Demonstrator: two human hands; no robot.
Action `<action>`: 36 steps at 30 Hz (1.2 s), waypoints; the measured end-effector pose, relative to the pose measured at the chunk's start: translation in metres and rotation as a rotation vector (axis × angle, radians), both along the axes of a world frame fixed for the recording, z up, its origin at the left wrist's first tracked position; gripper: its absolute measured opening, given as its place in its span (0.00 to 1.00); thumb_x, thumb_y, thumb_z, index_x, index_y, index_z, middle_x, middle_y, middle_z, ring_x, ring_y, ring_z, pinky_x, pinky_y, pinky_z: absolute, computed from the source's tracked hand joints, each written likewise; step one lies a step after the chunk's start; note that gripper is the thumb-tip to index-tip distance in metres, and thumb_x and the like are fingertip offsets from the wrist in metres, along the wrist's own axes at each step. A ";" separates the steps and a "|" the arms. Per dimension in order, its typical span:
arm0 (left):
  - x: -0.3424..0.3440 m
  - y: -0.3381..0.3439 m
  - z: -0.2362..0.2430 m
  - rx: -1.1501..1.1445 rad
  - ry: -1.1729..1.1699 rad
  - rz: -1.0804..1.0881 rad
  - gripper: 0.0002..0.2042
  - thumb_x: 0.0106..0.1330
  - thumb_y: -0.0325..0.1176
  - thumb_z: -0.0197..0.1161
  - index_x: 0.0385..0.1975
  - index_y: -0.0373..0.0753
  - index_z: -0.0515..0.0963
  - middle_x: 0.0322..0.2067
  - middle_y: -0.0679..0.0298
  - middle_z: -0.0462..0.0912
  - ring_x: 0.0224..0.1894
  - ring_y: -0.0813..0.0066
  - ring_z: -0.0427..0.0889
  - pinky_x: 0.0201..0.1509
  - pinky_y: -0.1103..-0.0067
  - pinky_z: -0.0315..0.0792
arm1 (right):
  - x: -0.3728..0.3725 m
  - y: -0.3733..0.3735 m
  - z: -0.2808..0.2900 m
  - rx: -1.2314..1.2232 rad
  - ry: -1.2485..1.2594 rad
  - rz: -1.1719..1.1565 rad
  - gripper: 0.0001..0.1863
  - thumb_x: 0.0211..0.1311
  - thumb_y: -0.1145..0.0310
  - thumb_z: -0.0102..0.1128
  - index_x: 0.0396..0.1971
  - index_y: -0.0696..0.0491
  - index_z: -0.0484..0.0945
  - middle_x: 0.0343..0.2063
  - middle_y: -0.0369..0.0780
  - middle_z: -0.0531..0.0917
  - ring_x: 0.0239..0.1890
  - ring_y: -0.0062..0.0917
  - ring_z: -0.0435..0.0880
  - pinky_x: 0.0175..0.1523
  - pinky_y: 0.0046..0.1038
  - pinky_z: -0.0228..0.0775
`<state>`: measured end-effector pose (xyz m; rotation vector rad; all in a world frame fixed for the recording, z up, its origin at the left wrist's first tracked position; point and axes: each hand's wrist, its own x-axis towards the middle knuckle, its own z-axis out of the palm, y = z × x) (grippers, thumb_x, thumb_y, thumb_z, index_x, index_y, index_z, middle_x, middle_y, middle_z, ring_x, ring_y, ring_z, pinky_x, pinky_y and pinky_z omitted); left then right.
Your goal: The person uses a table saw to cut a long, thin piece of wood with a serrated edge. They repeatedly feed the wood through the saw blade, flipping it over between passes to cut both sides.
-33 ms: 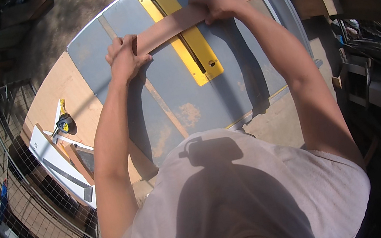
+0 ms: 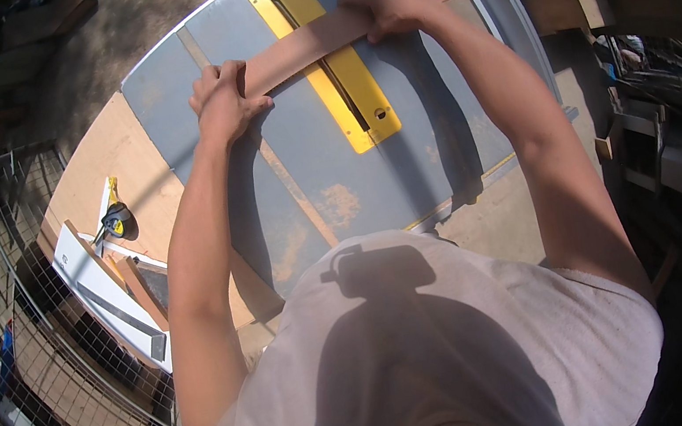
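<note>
A long reddish-brown wooden board [image 2: 299,48] lies crosswise over the far part of a grey table saw top [image 2: 305,156]. It crosses the yellow insert plate [image 2: 363,107] and its dark slot; no blade can be made out there. My left hand [image 2: 224,102] grips the board's left end, thumb along the near edge and fingers over the far side. Farther right, my right hand [image 2: 387,6] is closed around the board, which extends past it to the right. Both arms are stretched forward.
Left of the saw top is a plywood surface [image 2: 105,157] with a yellow-black tape measure [image 2: 117,220] and wood pieces. A square [image 2: 141,329] rests on a white panel nearby. Wire mesh [image 2: 42,296] stands at left. A metal rail [image 2: 509,8] edges the right side; sawdust [image 2: 338,204] lies nearer me.
</note>
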<state>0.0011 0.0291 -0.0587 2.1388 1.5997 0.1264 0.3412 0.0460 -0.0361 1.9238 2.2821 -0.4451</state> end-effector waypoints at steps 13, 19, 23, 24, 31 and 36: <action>-0.005 0.042 -0.005 0.043 0.054 0.018 0.38 0.43 0.49 0.85 0.59 0.52 0.79 0.54 0.62 0.77 0.61 0.58 0.72 0.68 0.64 0.62 | -0.005 0.043 0.000 -0.023 -0.040 0.036 0.46 0.45 0.59 0.81 0.70 0.30 0.72 0.67 0.43 0.73 0.72 0.42 0.67 0.74 0.42 0.61; -0.001 0.071 0.000 0.179 0.089 0.044 0.39 0.45 0.48 0.84 0.61 0.53 0.77 0.57 0.61 0.75 0.63 0.56 0.72 0.67 0.61 0.65 | 0.006 0.085 -0.013 0.285 -0.001 0.158 0.39 0.46 0.60 0.80 0.64 0.36 0.77 0.60 0.44 0.75 0.65 0.43 0.71 0.71 0.46 0.64; -0.016 0.079 0.000 0.544 0.101 0.062 0.37 0.45 0.48 0.85 0.59 0.56 0.77 0.54 0.62 0.73 0.59 0.58 0.71 0.62 0.61 0.64 | 0.004 0.101 0.020 0.507 0.039 0.285 0.32 0.48 0.59 0.76 0.57 0.41 0.80 0.52 0.46 0.78 0.60 0.47 0.74 0.68 0.49 0.64; -0.018 0.072 0.000 0.637 0.105 0.037 0.38 0.44 0.48 0.85 0.59 0.57 0.76 0.53 0.63 0.72 0.58 0.59 0.71 0.60 0.61 0.64 | 0.006 0.091 0.028 0.552 -0.007 0.295 0.31 0.48 0.58 0.75 0.56 0.41 0.80 0.51 0.45 0.78 0.60 0.47 0.74 0.68 0.48 0.63; -0.027 -0.006 0.005 1.126 -0.029 -0.107 0.39 0.41 0.45 0.86 0.59 0.64 0.75 0.48 0.69 0.68 0.54 0.70 0.67 0.53 0.67 0.56 | 0.040 -0.002 0.042 0.997 -0.040 0.512 0.37 0.46 0.58 0.84 0.59 0.35 0.76 0.49 0.39 0.69 0.58 0.34 0.69 0.63 0.43 0.60; -0.008 -0.081 0.026 0.874 -0.113 -0.178 0.38 0.42 0.45 0.85 0.58 0.57 0.77 0.46 0.66 0.70 0.51 0.68 0.69 0.51 0.67 0.59 | 0.057 -0.079 0.060 0.684 0.066 0.454 0.40 0.39 0.66 0.84 0.57 0.34 0.76 0.50 0.38 0.72 0.56 0.36 0.72 0.62 0.43 0.64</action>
